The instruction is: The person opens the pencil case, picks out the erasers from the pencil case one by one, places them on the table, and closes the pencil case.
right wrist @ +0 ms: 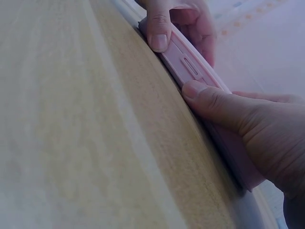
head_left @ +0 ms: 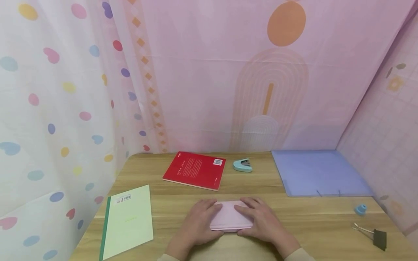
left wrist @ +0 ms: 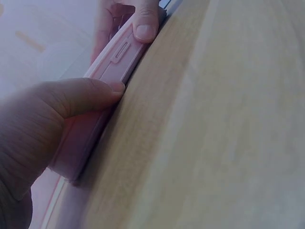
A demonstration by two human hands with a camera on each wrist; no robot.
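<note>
We have our left hand (head_left: 197, 224) and right hand (head_left: 261, 221) gripping the pink case (head_left: 230, 214), fingers curled over its top and thumbs at the front edge beside the latch, pinning it flat on the surface (head_left: 294, 217) near us.

Soft, even, pinkish light fills the head view, with faint shadows and bowed edges. Both wrist views are dimmer, hazy and blurred close up.

Two bare hands, left hand (head_left: 196, 224) and right hand (head_left: 261, 223), no rings, no watch, no gloves, short plain unpainted nails, pale cream sleeve cuffs at both wrists by the desk's near edge
</note>
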